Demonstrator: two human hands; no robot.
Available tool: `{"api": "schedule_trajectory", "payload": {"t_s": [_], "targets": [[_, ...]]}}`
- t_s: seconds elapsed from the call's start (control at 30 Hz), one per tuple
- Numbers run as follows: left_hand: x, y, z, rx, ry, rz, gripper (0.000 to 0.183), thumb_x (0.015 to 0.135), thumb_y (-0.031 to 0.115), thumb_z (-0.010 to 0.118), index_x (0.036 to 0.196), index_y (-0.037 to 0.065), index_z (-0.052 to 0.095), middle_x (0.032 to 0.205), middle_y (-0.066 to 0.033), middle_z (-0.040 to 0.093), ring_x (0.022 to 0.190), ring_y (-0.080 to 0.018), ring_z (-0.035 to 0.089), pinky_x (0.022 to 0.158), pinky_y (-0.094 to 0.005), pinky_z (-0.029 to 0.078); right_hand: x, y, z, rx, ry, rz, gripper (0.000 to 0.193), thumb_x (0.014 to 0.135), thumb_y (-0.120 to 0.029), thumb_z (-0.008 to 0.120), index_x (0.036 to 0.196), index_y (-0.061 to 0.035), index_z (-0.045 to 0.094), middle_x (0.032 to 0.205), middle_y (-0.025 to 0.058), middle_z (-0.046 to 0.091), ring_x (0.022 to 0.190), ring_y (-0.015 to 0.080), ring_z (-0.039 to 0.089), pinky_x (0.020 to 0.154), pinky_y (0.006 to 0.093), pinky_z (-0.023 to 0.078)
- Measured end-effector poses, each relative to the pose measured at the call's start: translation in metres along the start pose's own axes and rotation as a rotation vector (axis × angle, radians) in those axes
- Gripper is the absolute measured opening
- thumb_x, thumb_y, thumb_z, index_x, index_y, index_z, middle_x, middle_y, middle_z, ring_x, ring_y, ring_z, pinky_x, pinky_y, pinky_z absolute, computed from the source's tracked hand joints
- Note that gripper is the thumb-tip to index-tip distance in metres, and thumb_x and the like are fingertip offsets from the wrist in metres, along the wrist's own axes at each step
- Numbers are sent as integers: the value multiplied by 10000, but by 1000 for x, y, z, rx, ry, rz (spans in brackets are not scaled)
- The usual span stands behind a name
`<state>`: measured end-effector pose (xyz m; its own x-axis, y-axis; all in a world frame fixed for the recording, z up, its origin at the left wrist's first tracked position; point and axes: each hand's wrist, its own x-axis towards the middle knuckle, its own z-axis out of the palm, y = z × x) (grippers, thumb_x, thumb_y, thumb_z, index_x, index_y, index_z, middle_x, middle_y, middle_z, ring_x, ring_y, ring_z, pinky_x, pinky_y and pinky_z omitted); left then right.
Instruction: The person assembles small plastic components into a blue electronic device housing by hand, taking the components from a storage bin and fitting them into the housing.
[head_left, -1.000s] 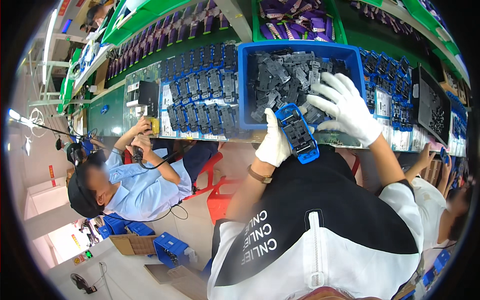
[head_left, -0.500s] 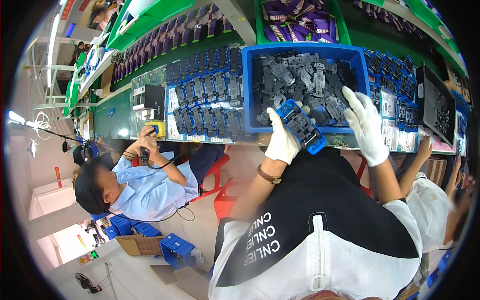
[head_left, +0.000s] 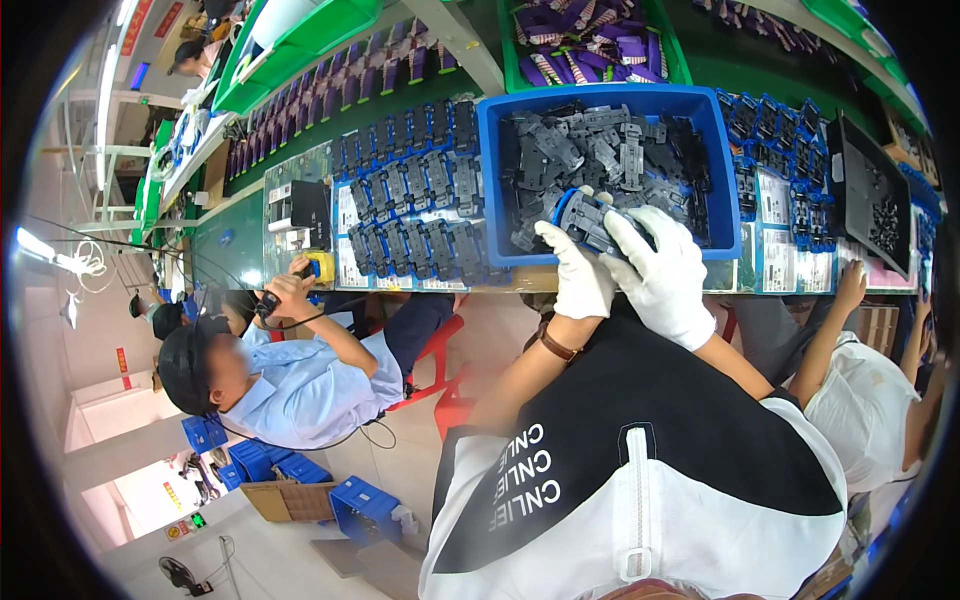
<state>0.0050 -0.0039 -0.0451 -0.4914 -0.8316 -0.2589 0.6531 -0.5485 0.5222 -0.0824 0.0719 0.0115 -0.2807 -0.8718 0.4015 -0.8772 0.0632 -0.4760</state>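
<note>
The gloved left hand (head_left: 584, 278) grasps a blue-and-dark toy car (head_left: 584, 219) above the front edge of the blue bin (head_left: 489, 170). The gloved right hand (head_left: 660, 275) overlaps the car; its grip cannot be determined.

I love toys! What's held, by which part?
The left grip holds a blue-and-black toy vehicle by its sides; the right grip covers its near end.

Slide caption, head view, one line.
White-gloved left hand holds a blue-edged dark part, right hand against it, at a blue bin of grey and black pieces.
</note>
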Motion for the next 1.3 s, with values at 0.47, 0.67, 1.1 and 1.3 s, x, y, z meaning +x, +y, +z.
{"api": "schedule_trajectory", "payload": {"t_s": [0.47,0.67,1.1,1.3], "targets": [[-9,6,0,103,110,12,369,921,110,602,1276,116,504,1154,-54,591,1057,-167,559,941,-317,469,-2,-3,7,-77,49,-98,646,667,-228,765,1248,-49,545,1101,93,605,1012,247,597,904,385,420],[-7,9,2,161,160,24,332,908,123,614,1227,97,528,1141,-50,591,1047,-166,564,925,-316,468,0,3,11,-82,15,-135,680,668,-286,777,1266,-75,531,1166,82,599,1030,239,601,833,375,465],[-1,14,2,83,132,43,362,863,123,673,1193,120,523,1072,-60,595,1026,-227,587,927,-389,487,-12,22,18,140,83,-129,726,613,-178,822,1260,-63,512,1228,144,551,1035,338,583,863,414,487],[-1,20,8,4,207,3,351,873,44,634,1194,109,509,1080,-45,598,1004,-219,593,910,-379,496,-17,20,13,328,132,18,745,720,-290,796,1340,-54,456,1251,178,537,1086,331,573,910,393,478]]}}
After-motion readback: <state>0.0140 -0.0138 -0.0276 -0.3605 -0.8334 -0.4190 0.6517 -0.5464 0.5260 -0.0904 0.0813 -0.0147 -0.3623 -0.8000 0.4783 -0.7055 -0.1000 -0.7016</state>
